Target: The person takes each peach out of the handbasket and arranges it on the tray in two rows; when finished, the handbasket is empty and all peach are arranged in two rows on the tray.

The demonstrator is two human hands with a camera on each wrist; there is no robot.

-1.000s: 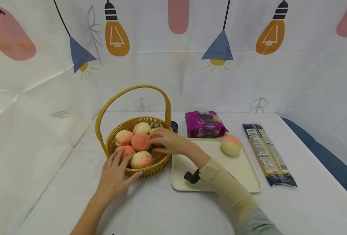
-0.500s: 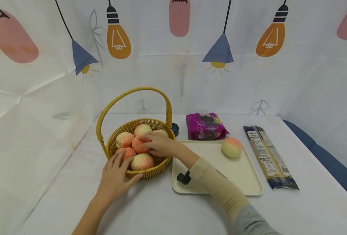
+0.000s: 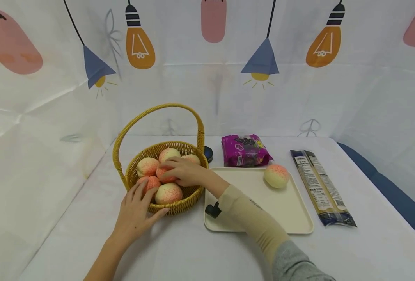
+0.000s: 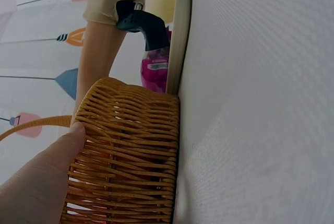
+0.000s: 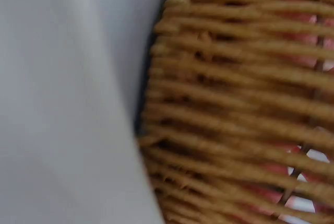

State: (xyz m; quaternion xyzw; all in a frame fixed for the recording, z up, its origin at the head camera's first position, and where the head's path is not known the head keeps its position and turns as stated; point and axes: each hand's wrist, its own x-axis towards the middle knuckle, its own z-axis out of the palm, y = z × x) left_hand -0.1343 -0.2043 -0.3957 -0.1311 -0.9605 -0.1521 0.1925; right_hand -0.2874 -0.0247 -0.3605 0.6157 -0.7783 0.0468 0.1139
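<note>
A yellow-brown wicker basket (image 3: 181, 206) with a tall handle holds several peaches. My left hand (image 3: 133, 216) grips its near left rim, fingers over the edge by a reddish peach (image 3: 153, 182) and thumb outside; the left wrist view shows that thumb on the weave. My right hand (image 3: 188, 171) reaches over the right rim and holds the red peach (image 3: 162, 174) in the middle, its fingers curled over the top and partly hiding it. A pale peach (image 3: 169, 193) lies at the front of the basket. Woven basket side (image 5: 235, 78) fills much of the right wrist view.
Right of the basket is a cream tray (image 3: 295, 218) bearing one peach (image 3: 277, 176), partly under my right forearm. A purple snack bag (image 3: 246, 150) stands behind it. A long flat packet (image 3: 323, 187) lies to its right. A dark round object (image 3: 208, 153) shows behind the basket.
My right hand has moved left from the peach at the basket's right side onto the red one in the middle, and now holds it. My left hand stays at the rim.
</note>
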